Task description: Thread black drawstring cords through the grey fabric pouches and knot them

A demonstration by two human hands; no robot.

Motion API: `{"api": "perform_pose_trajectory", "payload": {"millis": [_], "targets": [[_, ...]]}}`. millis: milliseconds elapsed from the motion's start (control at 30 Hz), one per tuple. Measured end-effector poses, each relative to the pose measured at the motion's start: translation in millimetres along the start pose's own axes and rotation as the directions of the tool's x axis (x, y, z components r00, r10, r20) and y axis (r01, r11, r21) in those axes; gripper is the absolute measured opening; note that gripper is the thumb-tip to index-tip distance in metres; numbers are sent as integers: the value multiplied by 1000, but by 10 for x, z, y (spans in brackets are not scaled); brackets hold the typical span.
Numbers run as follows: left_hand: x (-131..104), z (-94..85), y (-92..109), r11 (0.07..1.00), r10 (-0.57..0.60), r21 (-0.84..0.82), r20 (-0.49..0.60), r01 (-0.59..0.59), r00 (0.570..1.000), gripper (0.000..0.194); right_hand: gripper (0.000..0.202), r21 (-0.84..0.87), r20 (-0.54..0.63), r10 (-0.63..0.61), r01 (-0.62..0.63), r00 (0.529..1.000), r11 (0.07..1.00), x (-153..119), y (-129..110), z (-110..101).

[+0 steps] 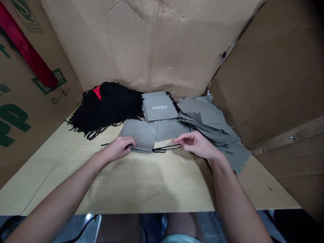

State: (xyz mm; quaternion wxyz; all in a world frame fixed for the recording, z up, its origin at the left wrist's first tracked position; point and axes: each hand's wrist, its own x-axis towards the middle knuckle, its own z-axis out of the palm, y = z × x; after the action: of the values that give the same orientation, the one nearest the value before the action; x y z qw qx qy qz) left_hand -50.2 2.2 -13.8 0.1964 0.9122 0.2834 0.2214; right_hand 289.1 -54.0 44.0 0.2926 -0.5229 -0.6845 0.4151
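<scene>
My left hand presses a grey fabric pouch onto the tabletop, its fingers curled over the pouch's left side. At the pouch's lower right corner, black cord comes out, and a short cord end also shows left of my hand. My right hand pinches the far end of that cord between thumb and fingers, right of the pouch. A long thin metal wire lies slantwise over the pouch and passes under the cord, its lower end near my right hand.
A large heap of black cords with a red strip lies at the back left. Stacked grey pouches printed INTEX sit at the back middle. Loose grey pouches are piled on the right. Cardboard walls enclose the table.
</scene>
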Motion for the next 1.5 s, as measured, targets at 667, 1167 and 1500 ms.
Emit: {"api": "perform_pose_trajectory", "payload": {"millis": [667,1167,1500], "targets": [[-28,-80,-83,998,-53,-36,-33,52,998,31,36,-287,7,-40,41,999,957,-19,60,-101],[-7,-136,44,996,-79,50,-14,79,997,14,24,-508,-216,-358,209,908,836,129,-3,322],[-5,-83,11,998,-28,53,10,27,1000,19,13,-385,102,-261,280,960,880,209,-39,758]]}}
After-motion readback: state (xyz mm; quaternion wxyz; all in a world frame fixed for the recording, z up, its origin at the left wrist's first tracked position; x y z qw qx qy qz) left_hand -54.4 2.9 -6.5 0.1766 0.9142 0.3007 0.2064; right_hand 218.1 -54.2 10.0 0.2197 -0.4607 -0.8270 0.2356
